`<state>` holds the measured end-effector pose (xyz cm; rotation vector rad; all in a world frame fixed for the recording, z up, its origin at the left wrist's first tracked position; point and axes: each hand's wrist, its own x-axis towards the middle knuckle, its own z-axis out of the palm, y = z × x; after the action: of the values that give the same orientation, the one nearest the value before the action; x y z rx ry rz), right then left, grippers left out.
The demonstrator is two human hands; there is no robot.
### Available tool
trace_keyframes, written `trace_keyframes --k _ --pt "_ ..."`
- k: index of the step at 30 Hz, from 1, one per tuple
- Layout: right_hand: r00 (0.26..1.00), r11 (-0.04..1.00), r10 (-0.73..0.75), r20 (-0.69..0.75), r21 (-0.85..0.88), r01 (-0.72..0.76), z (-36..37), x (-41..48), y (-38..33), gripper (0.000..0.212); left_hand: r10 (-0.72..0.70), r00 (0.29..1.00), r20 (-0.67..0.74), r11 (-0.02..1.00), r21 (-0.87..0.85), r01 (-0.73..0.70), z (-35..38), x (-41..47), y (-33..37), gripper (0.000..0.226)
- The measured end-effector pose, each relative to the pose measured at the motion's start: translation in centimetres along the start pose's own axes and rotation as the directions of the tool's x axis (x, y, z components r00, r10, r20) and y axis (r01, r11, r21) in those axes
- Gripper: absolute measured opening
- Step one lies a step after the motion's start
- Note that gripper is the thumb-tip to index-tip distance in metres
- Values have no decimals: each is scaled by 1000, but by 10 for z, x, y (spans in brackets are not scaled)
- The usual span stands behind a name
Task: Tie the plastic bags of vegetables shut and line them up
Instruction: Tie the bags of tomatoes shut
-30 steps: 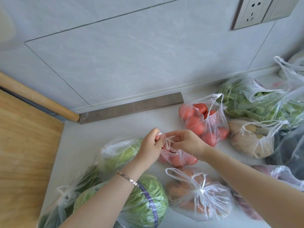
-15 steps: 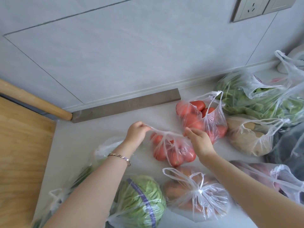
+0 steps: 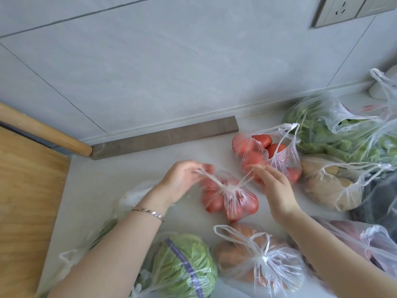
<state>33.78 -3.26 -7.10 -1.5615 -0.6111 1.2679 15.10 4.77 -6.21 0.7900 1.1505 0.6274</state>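
Tomato bag (image 3: 229, 196): a clear plastic bag of red tomatoes lying on the white counter (image 3: 129, 168), in the middle of the scene between the two hands. Its neck is gathered into a tight bunch on top, and its two handles are drawn apart, one to the left and one to the right.
Left hand (image 3: 184, 179): just left of the bag, with fingers curled and pinching the left handle, which runs taut from the bunched neck. A thin bracelet (image 3: 148, 211) sits on the wrist.
Right hand (image 3: 275, 186): just right of the bag. The right handle runs taut to the thumb and forefinger tips, which pinch it. The other fingers are stretched out and blurred.
Second tomato bag (image 3: 268, 155): just beyond the right hand, with its mouth open and handles loose.
Potato bag (image 3: 330, 186): right of the second tomato bag and touching it, with its handles untied.
Greens bag (image 3: 335, 134): far right, by the wall, and open.
Knotted bag (image 3: 257, 259): near side, just in front of the tomato bag. It holds orange vegetables and its handles are tied.
Cabbage bag (image 3: 184, 265): near left, beside the knotted bag and partly under the left forearm.
Wooden board (image 3: 28, 201): along the left edge of the counter.
Grey strip (image 3: 165, 136): lies along the foot of the wall, at the far side.
Wall socket (image 3: 343, 11): top right, on the wall.
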Motion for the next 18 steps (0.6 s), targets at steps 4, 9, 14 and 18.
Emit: trace_keyframes --k 4,9,14,18 --pt "969 991 -121 215 -34 131 19 -4 -5 22 96 992 87 982 156 -109 27 -2 -13 15" --pt "952 933 -253 174 -217 288 20 9 -7 18 105 978 183 892 417 -174 38 0 -31 19" --pt "975 970 -213 61 -109 218 18 12 8 11 161 981 109 852 487 -194 43 2 -30 20" --pt "991 988 -131 6 -81 131 12 5 33 18 196 980 19 880 438 -184 47 1 -33 13"
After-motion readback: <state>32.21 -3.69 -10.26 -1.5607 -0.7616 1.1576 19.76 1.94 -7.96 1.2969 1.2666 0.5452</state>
